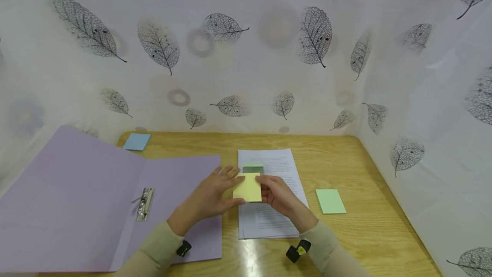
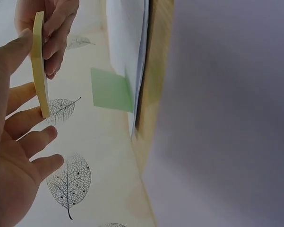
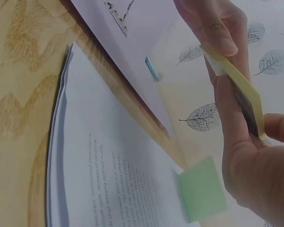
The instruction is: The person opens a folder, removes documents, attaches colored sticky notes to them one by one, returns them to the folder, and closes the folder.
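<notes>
A pad of yellow sticky notes [image 1: 247, 187] is raised above the printed sheets [image 1: 274, 221]. My right hand [image 1: 279, 194] pinches it at its right side, the thumb at the upper right corner and fingers beneath, as the right wrist view shows. My left hand [image 1: 211, 195] reaches in from the other side with spread fingers; its thumb and fingertips touch the pad's left part. Behind the pad, a green sticky note [image 2: 111, 90] sticks up from the sheets.
At left lies an opened purple folder [image 1: 180, 174] with a metal clip [image 1: 145, 204]; its cover tilts up. A blue sticky pad [image 1: 137, 141] sits behind it. To the right of the sheets is a green sticky pad [image 1: 331, 201]. Leaf-patterned curtains [image 1: 246, 67] enclose the wooden table [image 1: 326, 157].
</notes>
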Action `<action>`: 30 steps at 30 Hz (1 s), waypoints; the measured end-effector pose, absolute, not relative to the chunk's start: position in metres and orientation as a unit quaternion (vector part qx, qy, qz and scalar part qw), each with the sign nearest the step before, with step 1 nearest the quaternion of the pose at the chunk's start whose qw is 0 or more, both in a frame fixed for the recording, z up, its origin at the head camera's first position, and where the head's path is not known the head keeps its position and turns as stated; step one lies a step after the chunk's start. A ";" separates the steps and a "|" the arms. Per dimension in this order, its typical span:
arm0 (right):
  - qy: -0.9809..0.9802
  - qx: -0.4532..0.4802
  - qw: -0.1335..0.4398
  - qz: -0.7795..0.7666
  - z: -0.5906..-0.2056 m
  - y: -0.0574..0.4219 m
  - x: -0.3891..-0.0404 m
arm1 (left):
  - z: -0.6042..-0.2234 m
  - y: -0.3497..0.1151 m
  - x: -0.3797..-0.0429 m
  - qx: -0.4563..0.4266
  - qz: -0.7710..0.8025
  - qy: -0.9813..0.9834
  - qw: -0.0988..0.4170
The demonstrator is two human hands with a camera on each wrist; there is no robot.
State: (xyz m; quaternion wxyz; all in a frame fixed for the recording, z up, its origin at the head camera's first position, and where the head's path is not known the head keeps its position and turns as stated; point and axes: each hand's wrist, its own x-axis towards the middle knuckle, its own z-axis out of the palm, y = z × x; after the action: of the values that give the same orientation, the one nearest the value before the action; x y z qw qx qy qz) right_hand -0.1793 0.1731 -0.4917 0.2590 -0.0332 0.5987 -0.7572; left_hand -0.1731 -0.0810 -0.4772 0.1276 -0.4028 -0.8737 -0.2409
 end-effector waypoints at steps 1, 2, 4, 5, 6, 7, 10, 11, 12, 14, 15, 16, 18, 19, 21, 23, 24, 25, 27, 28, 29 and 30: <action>0.597 -0.033 0.261 -0.758 -0.492 0.173 -0.179 | -0.477 -0.081 -0.172 -0.403 -0.242 -0.874 0.122; 0.595 -0.030 0.262 -0.759 -0.493 0.173 -0.179 | -0.478 -0.081 -0.172 -0.402 -0.244 -0.875 0.117; 0.593 -0.027 0.265 -0.760 -0.494 0.172 -0.179 | -0.479 -0.081 -0.171 -0.400 -0.248 -0.875 0.112; 0.593 -0.026 0.266 -0.760 -0.494 0.172 -0.179 | -0.479 -0.081 -0.170 -0.399 -0.251 -0.875 0.109; 0.592 -0.026 0.266 -0.760 -0.495 0.171 -0.179 | -0.480 -0.081 -0.170 -0.397 -0.254 -0.875 0.106; 0.593 -0.027 0.267 -0.759 -0.495 0.171 -0.179 | -0.480 -0.081 -0.170 -0.396 -0.258 -0.875 0.104; 0.590 -0.030 0.270 -0.761 -0.496 0.172 -0.179 | -0.481 -0.080 -0.170 -0.390 -0.284 -0.870 0.097; 0.588 -0.032 0.271 -0.762 -0.497 0.173 -0.179 | -0.482 -0.079 -0.170 -0.387 -0.295 -0.868 0.096; 0.586 -0.033 0.272 -0.763 -0.498 0.173 -0.179 | -0.482 -0.078 -0.171 -0.385 -0.305 -0.865 0.098; 0.583 -0.036 0.275 -0.764 -0.499 0.174 -0.179 | -0.483 -0.076 -0.171 -0.381 -0.332 -0.857 0.103; 0.581 -0.038 0.277 -0.765 -0.499 0.174 -0.179 | -0.483 -0.075 -0.172 -0.377 -0.347 -0.853 0.105; 0.579 -0.039 0.278 -0.765 -0.500 0.174 -0.179 | -0.483 -0.074 -0.172 -0.372 -0.360 -0.849 0.109; 0.578 -0.045 0.280 -0.765 -0.501 0.173 -0.178 | -0.482 -0.071 -0.174 -0.363 -0.384 -0.840 0.120; 0.578 -0.046 0.281 -0.765 -0.501 0.173 -0.177 | -0.482 -0.071 -0.175 -0.359 -0.396 -0.836 0.125; 0.576 -0.051 0.283 -0.766 -0.502 0.173 -0.177 | -0.482 -0.069 -0.177 -0.350 -0.415 -0.828 0.137; 0.573 -0.052 0.287 -0.766 -0.503 0.172 -0.176 | -0.481 -0.068 -0.179 -0.343 -0.427 -0.823 0.151; 0.571 -0.050 0.291 -0.766 -0.503 0.172 -0.176 | -0.481 -0.068 -0.180 -0.338 -0.432 -0.821 0.156; 0.568 -0.050 0.295 -0.767 -0.503 0.172 -0.176 | -0.481 -0.068 -0.181 -0.333 -0.438 -0.820 0.160; 0.563 -0.057 0.304 -0.766 -0.503 0.172 -0.176 | -0.481 -0.067 -0.183 -0.320 -0.443 -0.820 0.171; 0.558 -0.059 0.309 -0.768 -0.503 0.172 -0.176 | -0.481 -0.067 -0.184 -0.313 -0.444 -0.821 0.177; 0.556 -0.063 0.313 -0.768 -0.503 0.172 -0.176 | -0.481 -0.067 -0.185 -0.307 -0.446 -0.821 0.182; 0.554 -0.066 0.315 -0.768 -0.503 0.172 -0.176 | -0.481 -0.067 -0.185 -0.303 -0.446 -0.821 0.188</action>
State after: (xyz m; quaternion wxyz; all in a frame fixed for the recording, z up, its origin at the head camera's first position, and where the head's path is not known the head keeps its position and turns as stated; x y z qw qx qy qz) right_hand -0.1756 0.1719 -0.5026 0.3155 -0.0658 0.5536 -0.7679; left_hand -0.1853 -0.0671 -0.4814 0.1880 -0.3030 -0.8211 -0.4456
